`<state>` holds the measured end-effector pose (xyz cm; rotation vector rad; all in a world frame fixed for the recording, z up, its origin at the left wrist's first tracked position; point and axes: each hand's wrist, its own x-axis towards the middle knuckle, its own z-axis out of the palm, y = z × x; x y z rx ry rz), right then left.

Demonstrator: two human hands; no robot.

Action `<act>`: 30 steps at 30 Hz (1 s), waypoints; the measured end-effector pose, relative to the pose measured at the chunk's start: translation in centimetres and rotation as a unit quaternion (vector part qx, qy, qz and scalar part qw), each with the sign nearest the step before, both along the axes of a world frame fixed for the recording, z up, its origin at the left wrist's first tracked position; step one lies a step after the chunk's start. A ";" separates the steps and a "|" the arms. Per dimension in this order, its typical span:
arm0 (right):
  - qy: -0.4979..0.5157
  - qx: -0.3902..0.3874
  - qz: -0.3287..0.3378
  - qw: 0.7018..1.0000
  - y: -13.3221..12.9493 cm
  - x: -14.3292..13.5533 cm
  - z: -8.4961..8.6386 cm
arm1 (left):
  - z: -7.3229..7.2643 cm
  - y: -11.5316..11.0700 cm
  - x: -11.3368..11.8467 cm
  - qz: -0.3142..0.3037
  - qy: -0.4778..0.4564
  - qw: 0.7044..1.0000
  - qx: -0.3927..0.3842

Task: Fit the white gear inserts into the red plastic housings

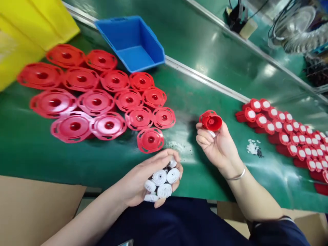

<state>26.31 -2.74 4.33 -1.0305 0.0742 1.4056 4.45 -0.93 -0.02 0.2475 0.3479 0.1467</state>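
While the left hand (139,174) lies palm up at the near edge of the green bench (189,97), its fingers are curled around a loose handful of white plastic gears (164,190) with toothed rims. The right hand (216,145), raised over the bench to the right of it, has its fingers clamped on a hollow red plastic part (211,121), its open end exposed; a small white toothed piece (212,133) shows just below it, at the same fingers.

Round red flanged parts (104,102) with central openings cover the left of the bench in close rows. Behind them, an open blue plastic bin (138,56) sits at the metal rail (197,78). Red parts with white round faces (289,127) stand in rows toward the right end. Between these and the right hand lies a scatter of small white and black pieces (253,148).
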 end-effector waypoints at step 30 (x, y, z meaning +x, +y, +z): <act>0.114 0.019 0.036 0.993 -1.8 -0.4 -1.2 | 0.9 0.1 1.0 0.008 0.074 0.997 0.037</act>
